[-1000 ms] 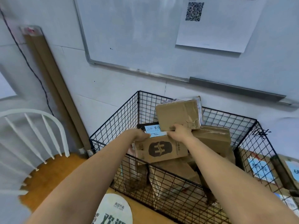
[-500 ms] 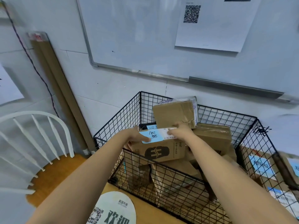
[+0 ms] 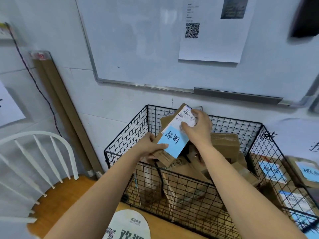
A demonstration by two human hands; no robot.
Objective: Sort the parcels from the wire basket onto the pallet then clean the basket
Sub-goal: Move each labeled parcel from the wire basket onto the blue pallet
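I should raise the parcel (image 3: 170, 125) straight up, clear of the basket (image 3: 127, 135) rim, before swinging it away, keeping the blue note (image 3: 172, 144) facing me to read where it sorts. It sits tilted at centre frame above the other boxes (image 3: 224, 144), with my left hand (image 3: 150, 148) pinching its lower end and my right hand (image 3: 198, 129) gripping its upper end.

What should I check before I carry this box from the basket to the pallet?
1. Left hand grips the box at its lower end: ok.
2. Right hand holds the upper end: ok.
3. Blue note lies flat on the box: ok.
4. Box clear of the basket rim: cannot tell.
5. Pallet in sight: not ok, it is out of view.
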